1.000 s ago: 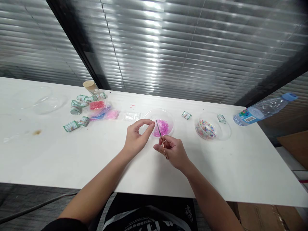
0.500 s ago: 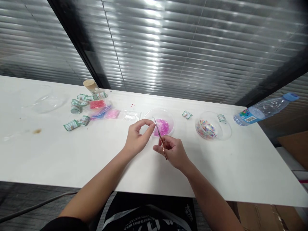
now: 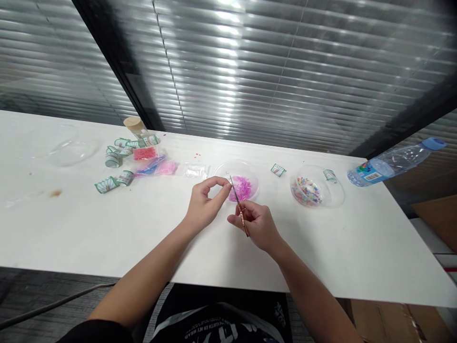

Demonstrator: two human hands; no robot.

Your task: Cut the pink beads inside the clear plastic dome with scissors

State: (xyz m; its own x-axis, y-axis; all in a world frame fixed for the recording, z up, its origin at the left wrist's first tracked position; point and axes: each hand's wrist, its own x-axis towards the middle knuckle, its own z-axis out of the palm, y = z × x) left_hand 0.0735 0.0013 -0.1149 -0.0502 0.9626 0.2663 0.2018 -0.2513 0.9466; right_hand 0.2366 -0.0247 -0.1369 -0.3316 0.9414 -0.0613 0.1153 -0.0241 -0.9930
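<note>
A pair of scissors (image 3: pixel 242 214) with copper-coloured handles is gripped in my right hand (image 3: pixel 259 226), its blades pointing up and away from me. My left hand (image 3: pixel 205 202) pinches thumb against forefinger right beside the blade tips; whatever it holds is too small to make out. Just beyond both hands, a clear round bowl (image 3: pixel 233 164) contains thin pink-purple pieces (image 3: pixel 243 188). Part of the bowl's near side is hidden behind my fingers.
Right of my hands are a small green-edged packet (image 3: pixel 278 170), a clear tub (image 3: pixel 333 202) with multicoloured beads and a leaning water bottle (image 3: pixel 378 166). To the left lie several packets (image 3: pixel 106 185), a red bead bag (image 3: pixel 144 153), a pink bag (image 3: pixel 166 167) and a wooden-lidded jar (image 3: pixel 134 125).
Almost nothing differs. The view has shifted very slightly, while both hands and the scissors keep nearly the same pose over the near side of the bowl.
</note>
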